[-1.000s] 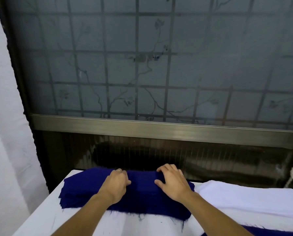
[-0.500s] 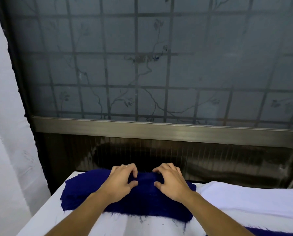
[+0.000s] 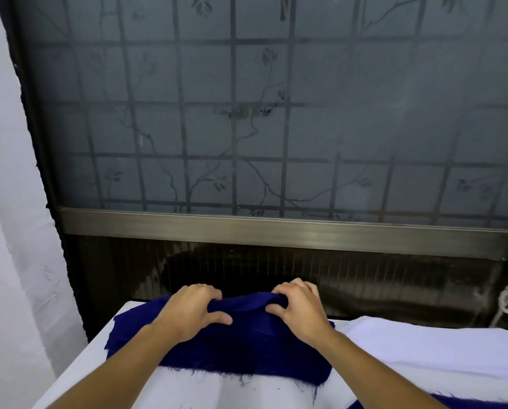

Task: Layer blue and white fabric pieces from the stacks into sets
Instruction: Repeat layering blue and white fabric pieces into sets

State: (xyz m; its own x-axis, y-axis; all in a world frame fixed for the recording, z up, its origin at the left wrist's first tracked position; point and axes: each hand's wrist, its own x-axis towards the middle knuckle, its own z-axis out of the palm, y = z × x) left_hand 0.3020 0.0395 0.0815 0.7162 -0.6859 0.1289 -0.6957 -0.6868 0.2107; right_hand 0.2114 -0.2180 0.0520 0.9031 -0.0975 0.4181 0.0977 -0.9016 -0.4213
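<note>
Blue fabric stack (image 3: 217,346) lies flat on white-covered table (image 3: 164,388), long axis left-right, near edge frayed. White fabric stack (image 3: 424,346) sits just right, soft and smooth. Left hand (image 3: 192,312) and right hand (image 3: 298,309) both pinch the top blue layer's far edge, bunched into a ridge.

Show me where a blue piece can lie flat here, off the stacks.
Widest bare patch: the white table in front of the blue stack, between the forearms. A narrow strip runs left of that stack. The right is crowded: white stack, another blue piece nearer. Left hand and right hand pinch the top blue piece.
</note>
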